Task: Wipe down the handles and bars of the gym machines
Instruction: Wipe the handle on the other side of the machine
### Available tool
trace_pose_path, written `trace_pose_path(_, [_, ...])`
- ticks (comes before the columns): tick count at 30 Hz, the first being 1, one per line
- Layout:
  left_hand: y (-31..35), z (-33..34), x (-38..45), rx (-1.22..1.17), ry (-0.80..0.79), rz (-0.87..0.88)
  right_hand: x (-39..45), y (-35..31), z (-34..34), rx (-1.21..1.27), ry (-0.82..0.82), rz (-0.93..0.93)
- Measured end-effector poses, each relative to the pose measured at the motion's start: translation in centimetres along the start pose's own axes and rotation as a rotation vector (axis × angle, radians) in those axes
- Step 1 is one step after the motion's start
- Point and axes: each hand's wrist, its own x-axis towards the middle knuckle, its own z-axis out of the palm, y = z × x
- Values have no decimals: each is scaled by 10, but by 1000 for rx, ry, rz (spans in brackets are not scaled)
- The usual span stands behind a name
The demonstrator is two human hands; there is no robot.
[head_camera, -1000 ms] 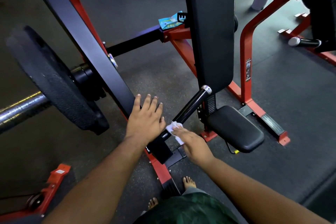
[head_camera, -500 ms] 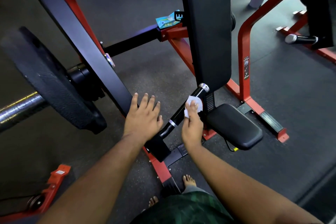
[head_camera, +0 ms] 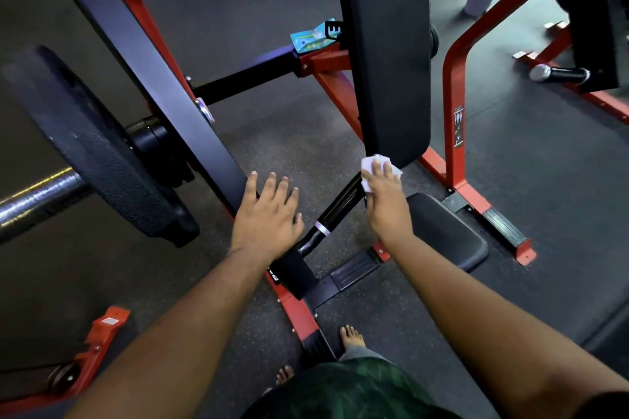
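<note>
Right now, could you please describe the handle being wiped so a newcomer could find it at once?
Find the tall black back pad at centre. At its lower edge a slim black handle slants down-left towards the left hand. Unlike the thick lever arm beside it, it has a silver ring.

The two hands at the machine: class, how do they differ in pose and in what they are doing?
The left hand lies flat, fingers straight, on the black bar, holding nothing. The right hand presses a white wipe to the far end of the black handle. Both are bare and touch the machine.
</note>
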Motion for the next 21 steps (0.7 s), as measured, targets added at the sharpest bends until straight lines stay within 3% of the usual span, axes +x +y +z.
trace_pose_path(5, [2, 1, -1, 0, 4, -4, -46, -6, 36, -5, -92, -120])
trace_pose_path(10, [3, 2, -1, -4, 3, 0, -95, -17, 36, 31, -323, -387])
trace_pose_path(13, [1, 3, 1, 7, 11, -3, -52, -17, 6, 17, -112, -295])
trace_pose_path(15, [0, 4, 1, -4, 17, 2, -4, -10, -12, -169, 0, -205])
trace_pose_path(18, [1, 5, -1, -16, 23, 5, 31, 7, -13, -384, -106, -215])
trace_pose_path(21, [1, 5, -1, -11, 16, 2, 13, 8, 7, -410, -144, -317])
